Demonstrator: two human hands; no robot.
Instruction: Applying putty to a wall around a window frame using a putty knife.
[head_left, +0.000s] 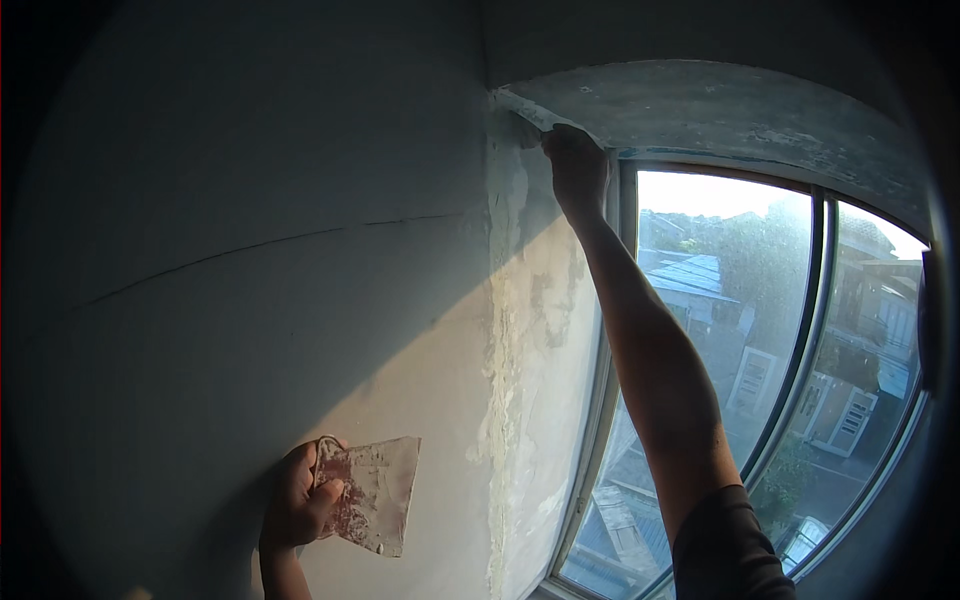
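Note:
My left hand (304, 491) grips a wide putty spreader (379, 495) by its handle end, in front of the sunlit lower wall. Dried filler and reddish-brown patches cover its broad blade. High up, my right hand (577, 161) is closed around a tool whose handle the fingers hide. The tool looks like a small putty knife (529, 133), its blade against the top of the window reveal (551, 277). Whether the blade touches the side face or the upper edge is hard to tell. Rough pale filler (501, 360) runs down the reveal's outer corner.
To the left stretches a plain wall (225, 337) with a thin, nearly horizontal crack (247, 250). Above the window, the reveal's underside (720, 105) is patchy. A framed glass window (720, 300) stands to the right, with roofs and buildings outside. Sunlight crosses the wall diagonally.

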